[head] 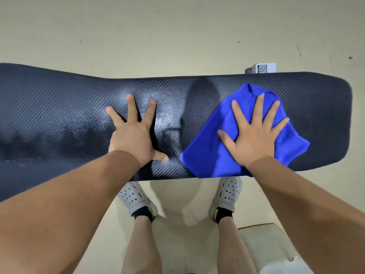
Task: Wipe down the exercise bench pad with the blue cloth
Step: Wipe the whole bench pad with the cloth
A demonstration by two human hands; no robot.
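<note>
The long black bench pad point(59, 107), with a woven carbon-style texture, runs across the view from left to right. A blue cloth point(209, 155) lies spread on its right part, reaching the near edge. My right hand point(254, 133) lies flat on top of the cloth, fingers spread, pinning it to the pad. My left hand point(134, 133) rests flat on the bare pad near the middle, fingers apart and holding nothing. A pale sheen shows on the pad around and to the left of my left hand.
The bench stands on a beige floor point(177, 32). A small white labelled part point(262, 68) sticks out behind the pad's far edge at the right. My feet in white perforated shoes point(134, 196) stand under the near edge. A pale boxy object point(262, 244) sits at lower right.
</note>
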